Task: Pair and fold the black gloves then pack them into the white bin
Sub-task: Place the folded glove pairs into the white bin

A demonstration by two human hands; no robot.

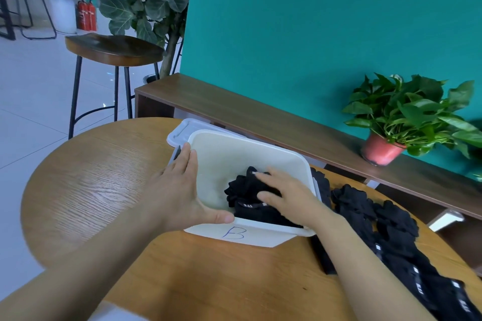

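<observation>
White bin holds folded black gloves beneath your right hand, whose relaxed fingers press them down, while your left hand braces its near corner with straight fingers and loose gloves lie just outside your right wrist.

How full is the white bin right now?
Mostly empty: one bundle of black gloves lies in the bin under the right hand; bare floor shows beside it.

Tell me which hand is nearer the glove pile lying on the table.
Right. The right hand presses gloves inside the white bin, just beside the pile; the left hand rests against the bin's opposite wall, farther away.
</observation>
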